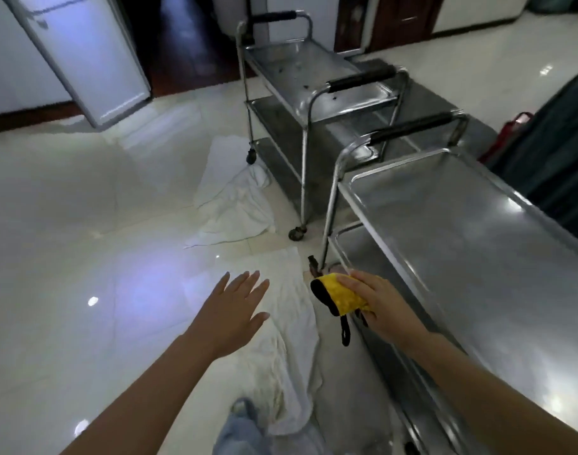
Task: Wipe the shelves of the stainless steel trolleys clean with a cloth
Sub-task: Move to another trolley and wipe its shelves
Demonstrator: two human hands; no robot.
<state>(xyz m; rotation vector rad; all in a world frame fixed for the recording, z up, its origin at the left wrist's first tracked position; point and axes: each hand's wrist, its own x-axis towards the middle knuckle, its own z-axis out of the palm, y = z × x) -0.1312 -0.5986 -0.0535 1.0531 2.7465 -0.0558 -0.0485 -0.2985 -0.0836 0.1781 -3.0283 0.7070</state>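
A yellow cloth (338, 292) with black trim and a hanging black loop is under my right hand (379, 300), which presses it against the front rim of the near stainless steel trolley (461, 231), at the level of its lower shelf. My left hand (235, 307) hovers over the floor with fingers spread and holds nothing. A second steel trolley (310, 80) with three shelves stands farther back, its top shelf spotted with dark marks.
White towels (235, 198) lie spread on the glossy tiled floor between me and the far trolley. A white fridge (84, 54) leans at the upper left. Dark fabric (557, 142) sits to the right of the near trolley. My jeans-clad leg (238, 431) shows at the bottom.
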